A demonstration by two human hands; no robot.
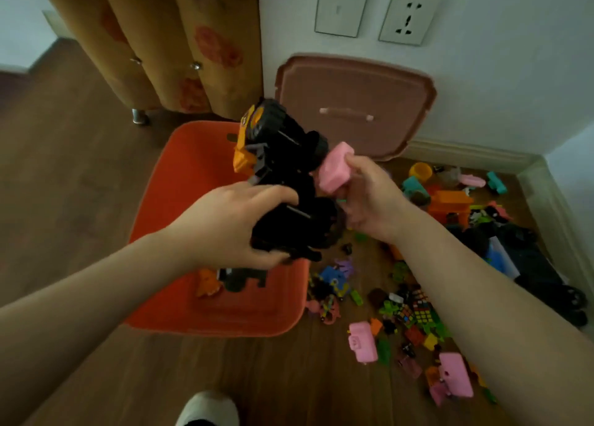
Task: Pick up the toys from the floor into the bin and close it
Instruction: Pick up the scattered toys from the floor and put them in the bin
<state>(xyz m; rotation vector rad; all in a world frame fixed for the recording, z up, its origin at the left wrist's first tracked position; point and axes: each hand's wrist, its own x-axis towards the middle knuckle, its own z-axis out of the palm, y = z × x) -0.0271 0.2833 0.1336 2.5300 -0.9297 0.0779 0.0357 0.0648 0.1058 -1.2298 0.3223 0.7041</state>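
The fingers of the left hand (225, 223) were curled around the lower part of a black and orange toy truck (283, 181), and they held it in the air above the orange bin (167, 200). The fingers of the right hand (369, 197) pinched a pink block (334, 168), which touched the side of the truck, just beside one black wheel.

Under both hands lay a floor (80, 184) of dark brown wood planks. The orange bin stood open on it, and inside, near the front wall, lay a small orange toy (207, 284) and a black toy piece (241, 279). The brown-pink lid (353, 104) of the bin leaned upright against the white wall (498, 88) behind it.

To the right of the bin many toys were scattered on the floor: a pink pig-shaped block (363, 345), a second pink block (454, 374), a colour cube (422, 311), a yellow cup (419, 170), an orange plastic piece (450, 205) and a large black toy vehicle (540, 274) near the corner.

On the wall were a white switch plate (340, 8) and a socket (408, 19). At the left stood a cabinet (180, 46) with a brown-orange pattern, on a metal foot (139, 116). At the bottom edge a white slipper (209, 408) was visible.
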